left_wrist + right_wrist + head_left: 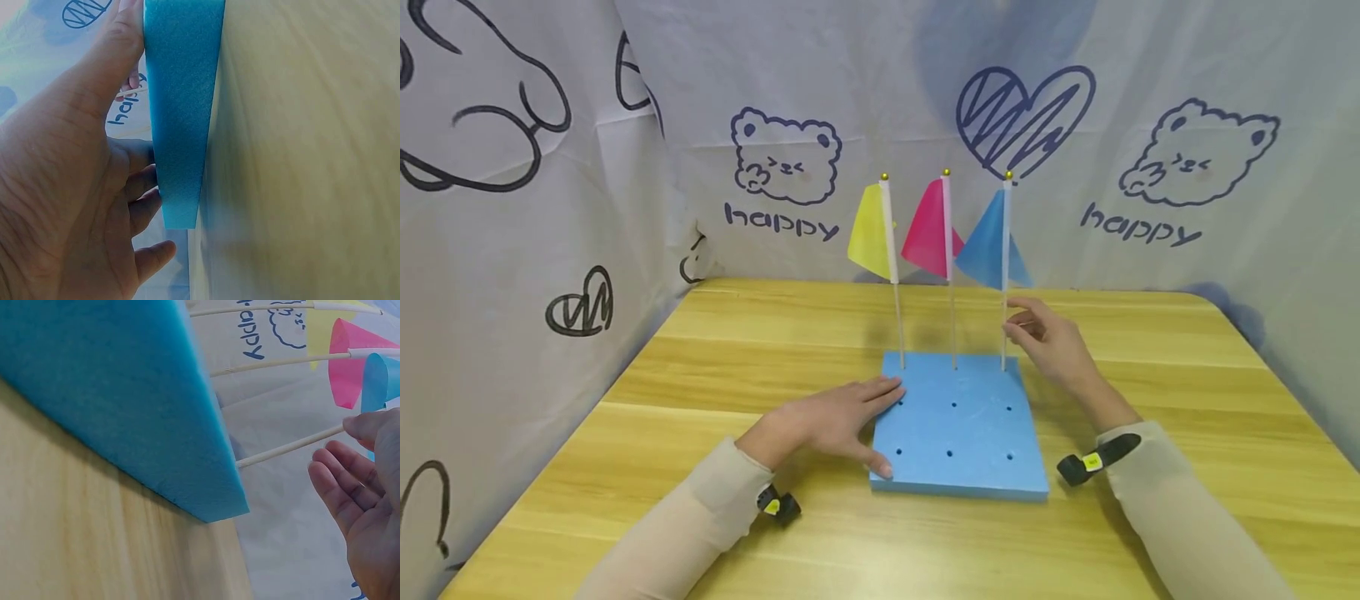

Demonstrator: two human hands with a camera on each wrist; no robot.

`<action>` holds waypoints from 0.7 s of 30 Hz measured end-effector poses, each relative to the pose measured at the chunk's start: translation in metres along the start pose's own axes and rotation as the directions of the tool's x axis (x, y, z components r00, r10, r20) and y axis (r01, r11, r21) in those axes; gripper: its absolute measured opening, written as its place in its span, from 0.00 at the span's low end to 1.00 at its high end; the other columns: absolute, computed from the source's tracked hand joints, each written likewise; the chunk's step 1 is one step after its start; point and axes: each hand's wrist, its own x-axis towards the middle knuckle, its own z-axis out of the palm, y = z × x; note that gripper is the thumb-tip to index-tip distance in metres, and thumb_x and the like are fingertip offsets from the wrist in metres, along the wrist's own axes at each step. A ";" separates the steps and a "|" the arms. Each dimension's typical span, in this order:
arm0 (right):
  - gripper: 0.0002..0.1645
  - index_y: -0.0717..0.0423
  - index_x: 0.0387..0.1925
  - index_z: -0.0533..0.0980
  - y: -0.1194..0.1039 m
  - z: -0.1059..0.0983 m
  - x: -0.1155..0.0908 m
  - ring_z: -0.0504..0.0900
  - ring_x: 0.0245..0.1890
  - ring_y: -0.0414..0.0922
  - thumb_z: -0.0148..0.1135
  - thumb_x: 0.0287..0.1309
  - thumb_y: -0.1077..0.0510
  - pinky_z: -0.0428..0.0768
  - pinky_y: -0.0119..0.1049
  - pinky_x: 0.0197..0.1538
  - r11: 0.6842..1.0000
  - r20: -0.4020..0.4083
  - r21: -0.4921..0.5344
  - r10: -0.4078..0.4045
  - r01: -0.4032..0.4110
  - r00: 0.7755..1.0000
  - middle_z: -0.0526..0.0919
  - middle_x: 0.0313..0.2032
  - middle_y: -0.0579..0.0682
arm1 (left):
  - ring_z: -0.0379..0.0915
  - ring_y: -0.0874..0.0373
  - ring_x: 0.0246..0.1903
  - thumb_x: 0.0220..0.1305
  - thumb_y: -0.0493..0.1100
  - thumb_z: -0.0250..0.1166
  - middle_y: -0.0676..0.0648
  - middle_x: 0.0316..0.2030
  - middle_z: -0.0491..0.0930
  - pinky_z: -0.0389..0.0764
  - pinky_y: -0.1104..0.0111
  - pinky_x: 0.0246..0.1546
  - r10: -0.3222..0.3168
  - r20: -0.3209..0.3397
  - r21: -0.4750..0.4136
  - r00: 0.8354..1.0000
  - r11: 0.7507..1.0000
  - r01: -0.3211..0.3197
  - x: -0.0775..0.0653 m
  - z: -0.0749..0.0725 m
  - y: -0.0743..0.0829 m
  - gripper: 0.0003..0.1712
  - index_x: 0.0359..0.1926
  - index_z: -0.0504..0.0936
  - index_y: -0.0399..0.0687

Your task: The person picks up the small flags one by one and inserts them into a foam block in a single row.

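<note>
A light blue foam board (962,429) with rows of small holes lies on the table. Along its far edge stand a yellow flag (872,233), a pink flag (928,233) and a blue flag (983,242), each on a thin stick with a gold bead on top. My right hand (1051,342) pinches the blue flag's stick (290,447) below the cloth, its other fingers loosely bent beside it. That stick's foot meets the board at the far right hole. My left hand (831,421) rests on the board's left edge with fingers spread, thumb near the front corner.
The wooden table (700,358) carries the board near its middle. Behind and to the left hangs a white curtain (880,75) with bear and heart drawings. Two holes rows show in front of the flags. Small black cameras (1078,468) sit on both wrists.
</note>
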 end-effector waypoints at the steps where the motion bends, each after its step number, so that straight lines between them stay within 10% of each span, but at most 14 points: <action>1: 0.24 0.55 0.64 0.70 0.000 -0.001 0.000 0.83 0.41 0.52 0.57 0.71 0.53 0.82 0.48 0.44 1.000 -0.004 0.004 0.000 0.000 1.000 0.83 0.44 0.56 | 0.32 0.57 0.75 0.45 0.88 0.49 0.55 0.77 0.33 0.49 0.57 0.72 0.001 0.000 -0.001 1.000 1.000 -0.001 0.000 0.000 0.000 0.69 0.79 0.37 0.58; 21: 0.31 0.54 0.66 0.68 0.001 -0.032 -0.010 0.77 0.53 0.55 0.53 0.70 0.41 0.75 0.54 0.58 0.991 0.016 -0.092 0.098 -0.097 0.995 0.79 0.51 0.57 | 0.36 0.54 0.75 0.47 0.85 0.53 0.51 0.77 0.36 0.53 0.57 0.71 0.010 -0.003 -0.061 1.000 0.998 -0.010 -0.004 -0.003 -0.003 0.67 0.79 0.40 0.57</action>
